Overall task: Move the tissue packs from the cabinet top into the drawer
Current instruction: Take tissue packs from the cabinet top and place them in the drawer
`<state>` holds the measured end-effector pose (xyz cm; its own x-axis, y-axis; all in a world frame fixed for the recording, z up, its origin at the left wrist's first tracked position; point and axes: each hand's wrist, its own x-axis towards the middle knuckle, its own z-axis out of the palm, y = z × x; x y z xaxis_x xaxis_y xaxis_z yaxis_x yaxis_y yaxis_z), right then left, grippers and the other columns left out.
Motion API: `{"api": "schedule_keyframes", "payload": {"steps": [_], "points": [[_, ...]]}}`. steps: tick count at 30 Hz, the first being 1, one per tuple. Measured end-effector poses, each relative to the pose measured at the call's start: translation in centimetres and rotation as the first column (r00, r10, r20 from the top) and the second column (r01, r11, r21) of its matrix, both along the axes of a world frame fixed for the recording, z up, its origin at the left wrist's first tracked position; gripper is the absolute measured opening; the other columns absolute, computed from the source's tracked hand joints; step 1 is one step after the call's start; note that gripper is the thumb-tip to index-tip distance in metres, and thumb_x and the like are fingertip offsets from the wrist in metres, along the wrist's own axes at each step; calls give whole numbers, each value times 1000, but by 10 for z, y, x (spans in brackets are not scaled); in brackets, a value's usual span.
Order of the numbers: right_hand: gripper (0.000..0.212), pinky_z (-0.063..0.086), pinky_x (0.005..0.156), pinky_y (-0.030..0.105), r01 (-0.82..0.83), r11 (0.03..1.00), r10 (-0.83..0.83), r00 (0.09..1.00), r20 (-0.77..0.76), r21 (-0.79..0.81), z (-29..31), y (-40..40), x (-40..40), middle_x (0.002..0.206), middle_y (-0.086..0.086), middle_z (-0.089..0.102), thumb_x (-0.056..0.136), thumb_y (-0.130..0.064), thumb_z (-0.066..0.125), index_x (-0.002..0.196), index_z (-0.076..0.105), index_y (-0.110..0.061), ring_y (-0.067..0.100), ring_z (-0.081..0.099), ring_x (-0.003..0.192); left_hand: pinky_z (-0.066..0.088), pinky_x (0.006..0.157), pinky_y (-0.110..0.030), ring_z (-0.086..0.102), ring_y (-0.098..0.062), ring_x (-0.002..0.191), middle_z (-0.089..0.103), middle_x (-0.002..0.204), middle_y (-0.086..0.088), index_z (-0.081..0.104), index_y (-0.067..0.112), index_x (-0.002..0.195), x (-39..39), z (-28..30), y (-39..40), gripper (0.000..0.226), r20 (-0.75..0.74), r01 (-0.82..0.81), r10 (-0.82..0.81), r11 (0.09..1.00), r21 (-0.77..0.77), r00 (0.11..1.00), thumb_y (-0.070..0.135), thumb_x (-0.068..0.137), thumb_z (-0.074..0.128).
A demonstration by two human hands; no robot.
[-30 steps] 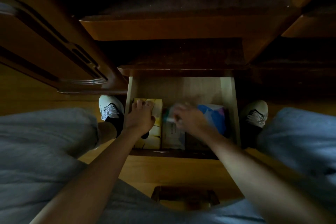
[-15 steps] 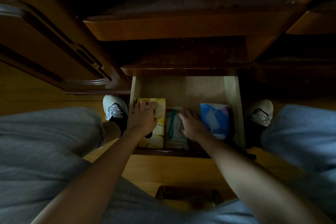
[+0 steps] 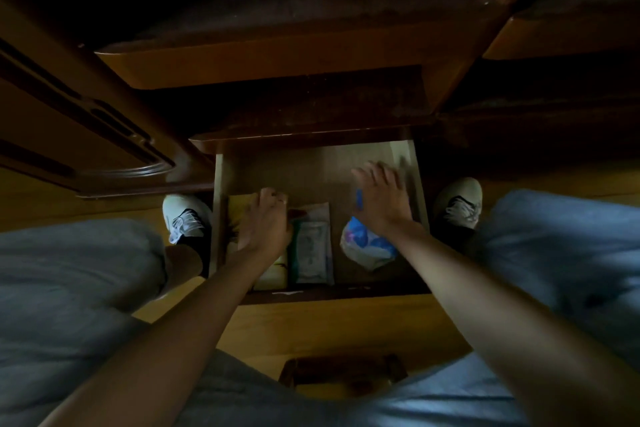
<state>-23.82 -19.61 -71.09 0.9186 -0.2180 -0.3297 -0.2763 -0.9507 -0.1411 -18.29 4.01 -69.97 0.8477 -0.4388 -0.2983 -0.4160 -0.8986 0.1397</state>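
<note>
Three tissue packs point(image 3: 313, 246) side by side in the drawer point(image 3: 417, 180)

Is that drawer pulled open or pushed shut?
Open. The drawer is pulled out, its pale floor exposed, with three tissue packs lying inside.

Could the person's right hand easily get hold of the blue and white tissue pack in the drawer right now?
Probably yes. The right hand hovers open just above the blue and white pack, partly covering it, and nothing lies between them. The drawer is pulled out, and the left hand rests off on the yellow pack.
</note>
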Motion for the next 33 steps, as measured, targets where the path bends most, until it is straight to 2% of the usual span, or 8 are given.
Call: {"api": "schedule_keyframes", "payload": {"steps": [4, 11, 14, 19, 25, 28, 30, 33], "points": [[72, 48, 102, 46, -36, 996, 58, 948, -313, 75, 6, -28, -27, 145, 13, 52, 90, -41, 67, 150, 32, -21, 36, 56, 128, 52, 88, -37, 60, -25, 115, 56, 135, -5, 54, 22, 138, -12, -8, -50, 45, -245, 59, -113, 974, -217, 963, 25, 94, 60], [42, 53, 87, 40, -200, 972, 186, 976, -114, -127, 17, -32, -35, 122, 7, 68, 91, -12, 59, 131, 56, -22, 29, 66, 112, 49, 84, -35, 63, -35, 114, 63, 125, -24, 57, -3, 130, -38, -36, -101, 32, -704, -278, 56, 938, -205, 708, 6, 100, 47], [41, 53, 89, 41, -175, 984, 167, 976, -137, -45, 19, -38, -29, 123, 8, 65, 90, -13, 59, 130, 55, -19, 30, 62, 115, 57, 60, -28, 73, -18, 75, 68, 93, -19, 63, -7, 114, -51, -44, -101, 22, -863, -470, 139, 874, -124, 486, 1, 98, 50], [45, 49, 98, 44, -160, 972, 208, 927, -310, 175, 8, -39, -30, 132, 8, 64, 94, -23, 60, 138, 52, -18, 28, 61, 120, 48, 77, -33, 60, -23, 84, 63, 99, -17, 64, 0, 105, -61, -52, -106, 18, -922, -551, 210, 834, -5, 325, 1, 97, 49], [37, 50, 99, 44, -2, 973, 90, 923, -375, 230, 4, -38, -25, 131, 15, 64, 97, -18, 45, 131, 58, -11, 31, 62, 117, 49, 82, -39, 59, -33, 94, 61, 101, -17, 62, 3, 94, -71, -49, -109, 28, -994, -836, 108, 543, 76, -20, -11, 80, 42], [37, 48, 103, 45, 20, 974, 64, 931, -360, 224, 8, -36, -28, 135, 16, 62, 99, -13, 42, 133, 58, -9, 33, 60, 122, 50, 75, -37, 62, -28, 83, 66, 95, -14, 66, 3, 101, -71, -40, -111, 31, -995, -776, 95, 631, 27, 43, -9, 84, 44], [35, 49, 102, 45, 12, 978, 58, 944, -326, 209, 17, -35, -28, 135, 16, 62, 99, -11, 45, 131, 58, -7, 32, 60, 121, 53, 73, -34, 66, -25, 85, 68, 105, -16, 65, 1, 109, -66, -30, -110, 25, -948, -621, 168, 783, -38, 270, 2, 96, 44], [42, 50, 101, 45, -5, 984, 46, 973, -228, 178, 43, -34, -20, 141, 12, 59, 98, -11, 49, 139, 55, -12, 30, 59, 126, 51, 64, -21, 61, -18, 82, 63, 119, -17, 59, -1, 123, -46, -9, -105, 28, -825, -522, 205, 844, -123, 526, 9, 100, 48]]}}
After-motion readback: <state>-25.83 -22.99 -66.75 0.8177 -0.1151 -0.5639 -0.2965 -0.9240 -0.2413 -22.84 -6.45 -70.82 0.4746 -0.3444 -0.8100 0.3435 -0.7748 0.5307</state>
